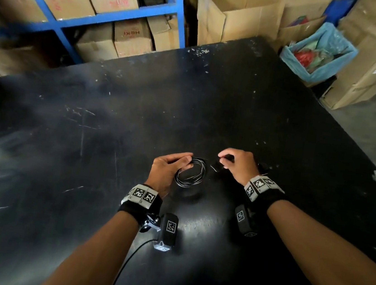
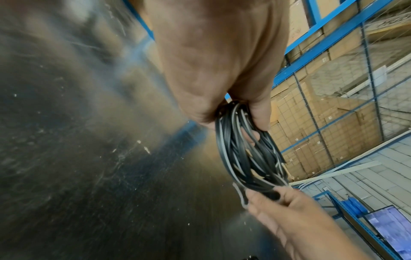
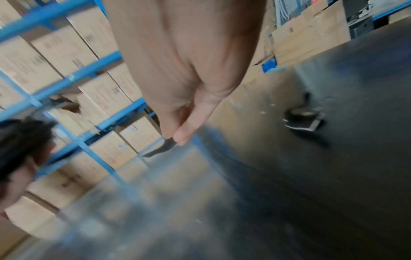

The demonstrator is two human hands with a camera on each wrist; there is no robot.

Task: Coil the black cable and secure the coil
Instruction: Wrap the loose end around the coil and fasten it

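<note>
The black cable (image 1: 190,173) is wound into a small coil of several loops just above the black table (image 1: 112,133). My left hand (image 1: 186,160) grips the coil's near side between thumb and fingers; in the left wrist view my left hand (image 2: 242,114) pinches the loops of the coil (image 2: 249,154) at the top. My right hand (image 1: 222,162) is just right of the coil and pinches a short black strip (image 3: 164,147). In the left wrist view my right hand (image 2: 266,195) meets the coil's far end. That strip may be the cable's end or a tie; I cannot tell which.
Blue shelving (image 1: 117,15) with cardboard boxes stands behind the table. An open cardboard box (image 1: 237,18) and a bin with a blue bag (image 1: 318,54) are at the back right. A small dark object (image 3: 304,119) lies on the table beside my right hand.
</note>
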